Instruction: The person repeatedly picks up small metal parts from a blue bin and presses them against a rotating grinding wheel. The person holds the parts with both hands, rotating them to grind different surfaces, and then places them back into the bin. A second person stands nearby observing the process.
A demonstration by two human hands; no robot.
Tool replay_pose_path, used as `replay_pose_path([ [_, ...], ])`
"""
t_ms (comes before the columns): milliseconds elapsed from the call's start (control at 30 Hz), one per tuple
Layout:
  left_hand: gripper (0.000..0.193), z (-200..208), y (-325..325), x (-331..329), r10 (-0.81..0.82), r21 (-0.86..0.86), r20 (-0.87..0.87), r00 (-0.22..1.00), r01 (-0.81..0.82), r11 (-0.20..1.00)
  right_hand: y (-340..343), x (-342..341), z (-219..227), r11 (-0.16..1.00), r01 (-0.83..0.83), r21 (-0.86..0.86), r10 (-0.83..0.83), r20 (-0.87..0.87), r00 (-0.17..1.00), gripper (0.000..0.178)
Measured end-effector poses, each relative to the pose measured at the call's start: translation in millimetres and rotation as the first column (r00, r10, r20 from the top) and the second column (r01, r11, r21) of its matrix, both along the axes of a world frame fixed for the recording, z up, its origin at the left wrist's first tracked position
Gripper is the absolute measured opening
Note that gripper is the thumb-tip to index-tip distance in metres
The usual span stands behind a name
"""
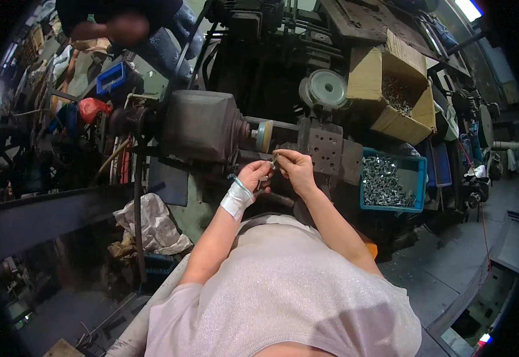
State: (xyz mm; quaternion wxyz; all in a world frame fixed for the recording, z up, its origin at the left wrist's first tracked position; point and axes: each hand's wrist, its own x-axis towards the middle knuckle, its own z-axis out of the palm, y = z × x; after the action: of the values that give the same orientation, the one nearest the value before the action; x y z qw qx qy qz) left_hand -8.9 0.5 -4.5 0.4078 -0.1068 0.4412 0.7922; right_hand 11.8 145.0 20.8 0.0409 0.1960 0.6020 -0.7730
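Note:
My left hand and my right hand meet in front of the machine, fingertips pinched together. Between them is a small metal part, too small to tell its kind. A white wrap and a light green band circle my left wrist. Just beyond my hands a round wheel with a yellowish and blue-green edge sits on the spindle of a dark machine. To the right of my hands stands a dark metal block with holes.
A blue bin of small shiny metal parts stands at the right. Behind it an open cardboard box holds more parts. A round greenish metal disc sits beyond my hands. Another person is at the upper left. A whitish sack lies lower left.

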Motion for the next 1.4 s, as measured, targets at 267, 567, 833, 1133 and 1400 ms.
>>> replay_pose_path([
  [267,0.016,1.0,10.4,-0.6,-0.067,-0.462,-0.399,0.914,-0.137,0.876,-5.8,-10.7,-22.2,0.98,0.102,0.173,-0.113,0.054,0.992,0.014],
  [567,0.022,-33.0,17.3,-10.9,0.074,-0.505,-0.285,0.956,-0.215,0.836,-14.0,-28.2,-47.4,0.913,0.179,0.367,-0.192,0.0,0.981,0.015],
  [833,0.019,-31.3,19.7,-10.5,0.118,-0.466,-0.289,0.95,-0.247,0.85,-21.0,-28.9,-43.8,0.903,0.242,0.355,-0.243,-0.041,0.969,0.012],
  [1133,0.033,-6.3,0.6,9.3,0.173,-0.214,-0.135,0.976,-0.199,0.956,6.1,-7.4,-10.6,0.846,0.257,-0.467,-0.149,0.257,0.955,0.005],
  [1400,0.036,-24.6,8.5,14.6,0.339,-0.136,-0.352,0.873,-0.406,0.904,-22.4,15.8,-5.2,0.943,-0.261,0.207,0.263,0.019,0.965,0.017],
])
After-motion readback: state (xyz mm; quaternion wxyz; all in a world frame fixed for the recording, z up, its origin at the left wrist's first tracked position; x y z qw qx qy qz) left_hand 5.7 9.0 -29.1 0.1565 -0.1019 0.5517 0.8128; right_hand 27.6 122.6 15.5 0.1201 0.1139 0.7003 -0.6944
